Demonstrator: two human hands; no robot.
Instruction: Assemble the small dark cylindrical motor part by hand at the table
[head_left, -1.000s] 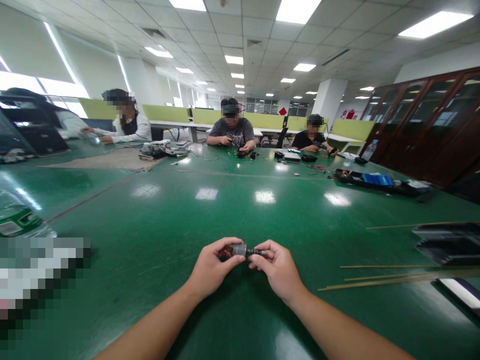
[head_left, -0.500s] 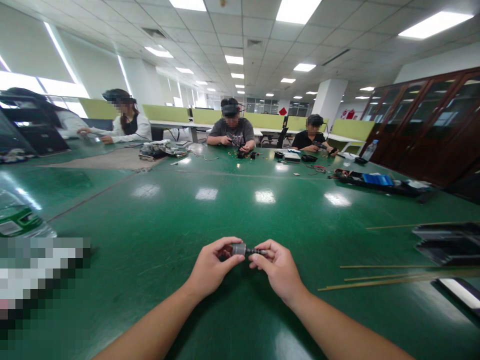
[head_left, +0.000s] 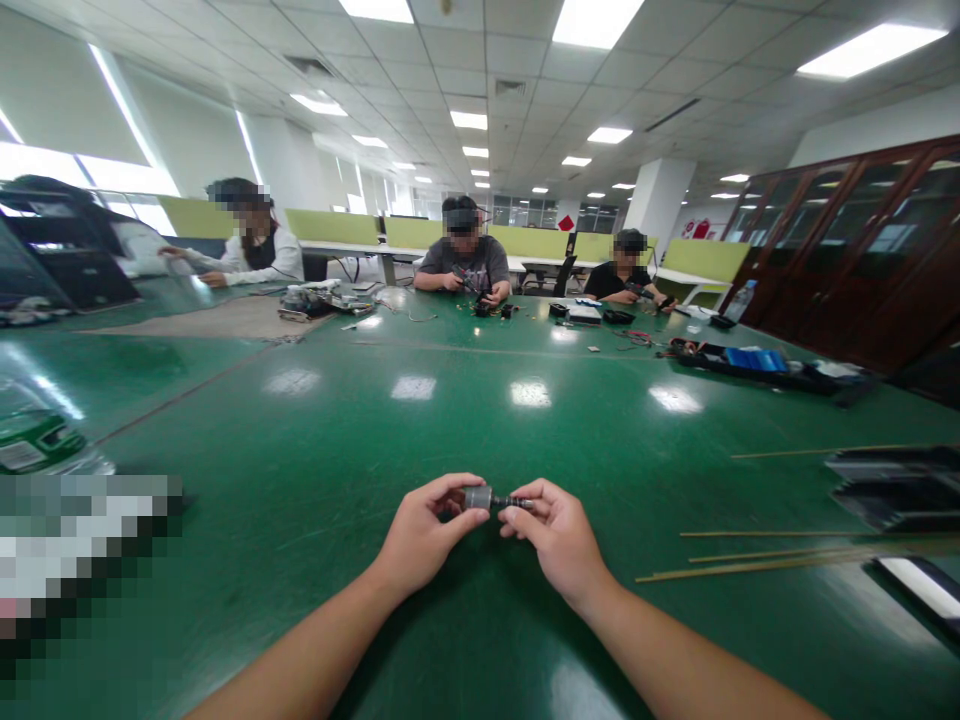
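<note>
Above the green table (head_left: 337, 440), my left hand (head_left: 421, 530) pinches the wide, dark grey cylindrical end of a small metal part with a stepped shaft (head_left: 478, 498). The fingers and thumb of my right hand (head_left: 559, 535) close on the narrow shaft, which points to the right. The part lies roughly level between both hands. Fingertips cover the shaft's far end and some of the cylinder. Its exact kind is not clear.
Several thin sticks (head_left: 757, 562) lie at right, near black trays (head_left: 892, 485) and a phone-like slab (head_left: 922, 588). At left stand a plastic bottle (head_left: 45, 440) and a blurred box (head_left: 82, 550). Across the table, several people handle parts; a blue-filled toolbox (head_left: 757, 360) lies far right.
My hands and the metal part show no visible movement. At far left, a co-worker's head and raised hand have shifted slightly.
</note>
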